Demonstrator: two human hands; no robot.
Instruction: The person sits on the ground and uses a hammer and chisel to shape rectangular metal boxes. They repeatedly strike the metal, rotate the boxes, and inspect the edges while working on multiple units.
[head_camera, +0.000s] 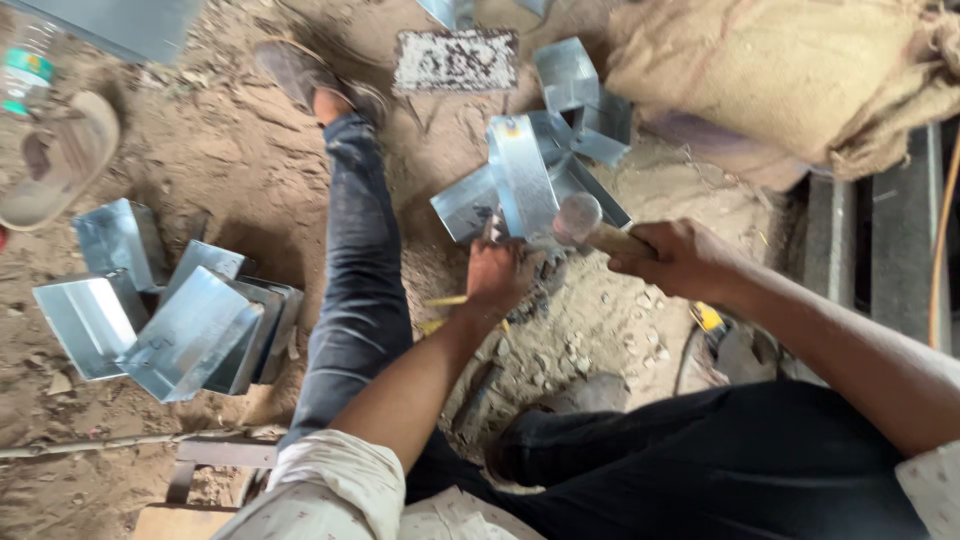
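1. Right hand (682, 258): closed round the wooden handle of a hammer (590, 226). The handle runs leftward from the fist, so the round head sits just left of the knuckles.
2. Left hand (497, 274): closed on the near end of a folded sheet-metal piece (522, 172), pinning it to the ground. Exactly how the fingers wrap the edge cannot be told.
3. Key relation: the metal piece has its long axis running away from the person, tilted slightly left. The hammer head lies at its near right edge, just beside the left hand; whether head and metal touch cannot be told. The left hand is the nearer of the two to the piece.
4. Behind the piece: further bent metal sections (578, 95) overlap it, and a flat speckled plate (456, 60) lies beyond.
5. Left of the outstretched leg (355, 260): a stack of finished metal boxes (170, 315), well apart from the hands.
6. Upper right: a burlap sack (790, 70). Upper left: a sandal (55, 160) on the sandy ground (230, 150).
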